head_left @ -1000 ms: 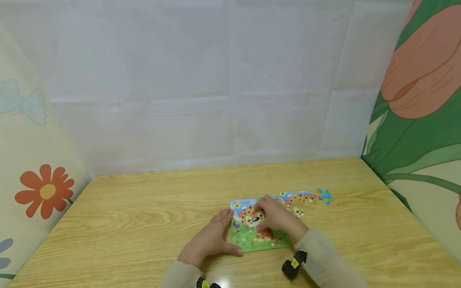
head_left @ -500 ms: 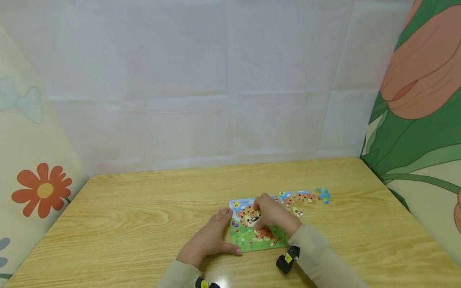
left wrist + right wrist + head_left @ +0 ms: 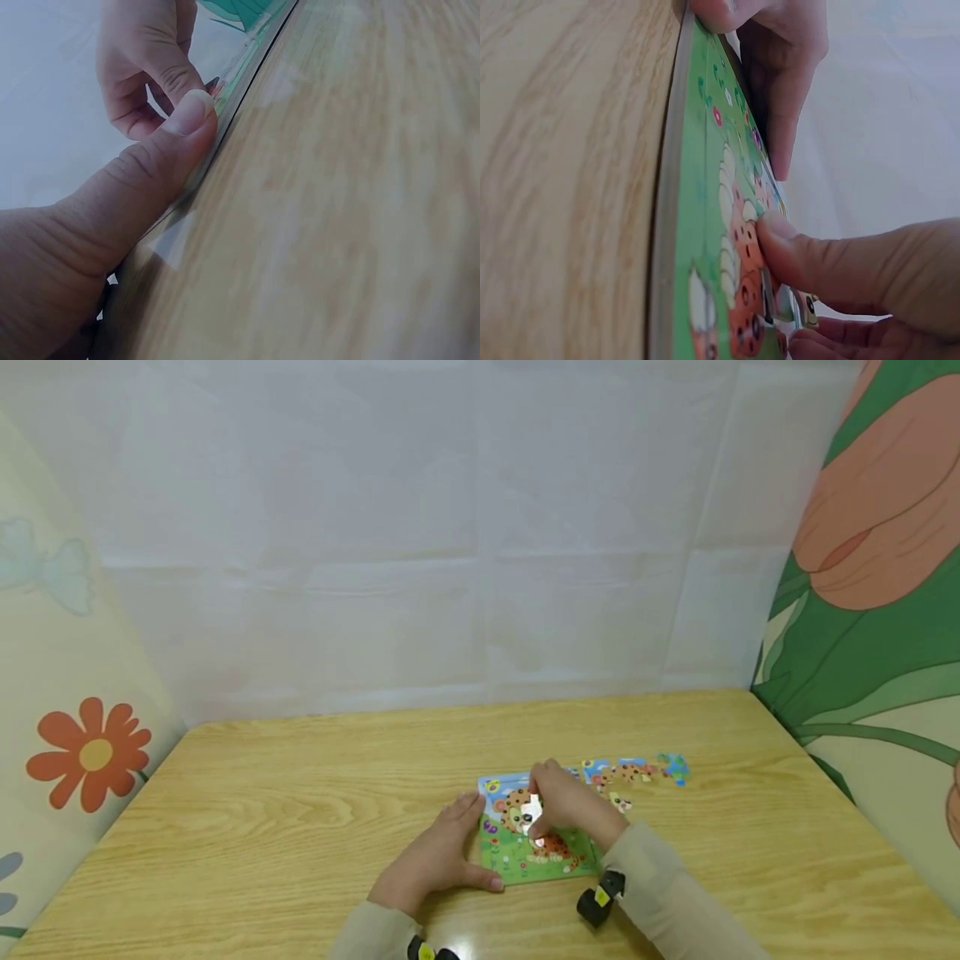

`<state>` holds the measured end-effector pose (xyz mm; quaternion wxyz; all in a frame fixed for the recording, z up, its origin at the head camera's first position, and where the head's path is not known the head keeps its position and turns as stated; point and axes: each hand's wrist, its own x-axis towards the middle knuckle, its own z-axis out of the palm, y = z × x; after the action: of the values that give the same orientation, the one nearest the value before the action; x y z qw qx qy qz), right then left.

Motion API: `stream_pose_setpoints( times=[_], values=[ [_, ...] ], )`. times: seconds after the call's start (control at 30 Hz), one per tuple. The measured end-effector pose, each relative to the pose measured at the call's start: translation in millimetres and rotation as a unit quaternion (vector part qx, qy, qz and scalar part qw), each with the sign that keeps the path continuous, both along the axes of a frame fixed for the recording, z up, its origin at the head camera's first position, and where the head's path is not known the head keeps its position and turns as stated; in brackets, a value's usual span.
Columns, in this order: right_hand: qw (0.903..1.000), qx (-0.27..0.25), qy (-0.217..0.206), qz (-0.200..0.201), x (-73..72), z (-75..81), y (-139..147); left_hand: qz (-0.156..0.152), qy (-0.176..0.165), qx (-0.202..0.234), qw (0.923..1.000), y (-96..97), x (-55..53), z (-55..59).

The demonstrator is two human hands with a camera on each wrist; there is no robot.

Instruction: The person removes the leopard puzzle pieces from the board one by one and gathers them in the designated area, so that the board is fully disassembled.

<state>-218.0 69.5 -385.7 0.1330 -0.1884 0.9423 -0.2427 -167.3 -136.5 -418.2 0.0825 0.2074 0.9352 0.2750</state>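
Observation:
A jigsaw puzzle board [image 3: 510, 864] with a spotted cub on green grass lies flat on the table. My left hand [image 3: 438, 860] steadies its left side, fingers along the left edge and thumb at the near left corner. My right hand [image 3: 573, 806] reaches over the picture, thumb and fingers pinching a puzzle piece [image 3: 809, 306] at the cub's face. That piece stands tilted out of the surface in the right wrist view. A white jigsaw-shaped patch shows by the cub's nose in the head view. The right hand hides the board's upper right part.
Several loose or joined puzzle pieces [image 3: 633, 771] lie beyond the board to the right, with a single piece [image 3: 620, 802] nearer the right hand. The wooden table [image 3: 262, 827] meets a white cloth backdrop [image 3: 360, 535]. Painted panels stand at both sides.
A white patch has appeared at the cub's face, where the picture was unbroken before. The right wrist has shifted slightly left since a second ago. The left hand keeps its place.

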Motion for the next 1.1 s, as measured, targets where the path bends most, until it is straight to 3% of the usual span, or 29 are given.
stream_pose_setpoints(
  times=[0.4, 0.77, 0.93, 1.1],
  values=[
    [0.9970, -0.066, -0.039, -0.004, 4.4, -3.5, 3, -0.001, -0.011, -0.001, 0.9999, 0.5, 0.8, 2.5],
    [0.9926, -0.120, 0.010, -0.012, 15.9, -13.8, 4, 0.003, -0.013, -0.006, 0.9999, 0.1, 0.2, 2.1],
    [0.9880, -0.150, 0.018, -0.031, 20.0, -20.0, 7, 0.003, -0.011, -0.007, 0.9999, 0.4, 0.3, 2.1],
    [0.9780, -0.203, -0.015, -0.045, 17.1, -26.8, 14, 0.002, -0.010, -0.005, 0.9999, 0.5, 0.3, 1.7]
  ],
)
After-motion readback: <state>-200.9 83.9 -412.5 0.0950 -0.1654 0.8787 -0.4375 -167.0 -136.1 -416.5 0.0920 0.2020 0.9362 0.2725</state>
